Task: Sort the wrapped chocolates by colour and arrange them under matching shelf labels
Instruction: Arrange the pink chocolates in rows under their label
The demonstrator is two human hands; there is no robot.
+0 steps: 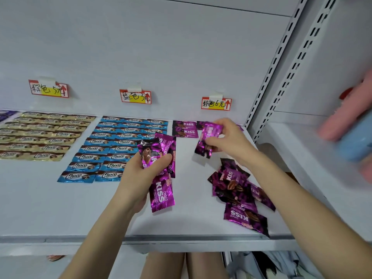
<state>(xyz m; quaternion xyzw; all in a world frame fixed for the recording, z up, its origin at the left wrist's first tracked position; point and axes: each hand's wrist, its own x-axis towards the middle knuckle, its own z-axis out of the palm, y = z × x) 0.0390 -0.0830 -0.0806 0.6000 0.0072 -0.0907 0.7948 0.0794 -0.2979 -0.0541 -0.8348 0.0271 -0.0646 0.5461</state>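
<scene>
Three labels hang on the back wall of the shelf point(60, 208): a left label point(48, 89), a middle label point(135, 96) and a right label point(216, 103), each hand-written beside a red arrow. Under the left label, gold bars point(40, 135) lie in neat overlapping rows. Under the middle label, blue bars point(112, 150) lie in columns that run from the back wall toward the shelf front. Under the right label, two flat bars point(185, 128) in purple wrap lie at the back of the shelf, one just in front of the other.

The left grip point(145, 172) is curled round a purple fan point(159, 164) of several bars, thumb across their faces. It holds them above the shelf, just right of the blue bars; the longest bar hangs below the palm. The right grip point(227, 139) pinches one purple bar point(209, 137) between thumb and fingertips. That bar is raised and tilted, near the two flat bars and below the right label.

A loose pile point(239, 190) of purple bars lies on the right front of the shelf beside the right forearm, overlapping at mixed angles, the nearest close to the front edge. At the far left edge a few dark wrappers point(6, 114) are cut off by the frame. On the neighbouring shelf to the right are blurred shapes point(346, 127) in pink and blue, too smeared to tell what they are.
</scene>
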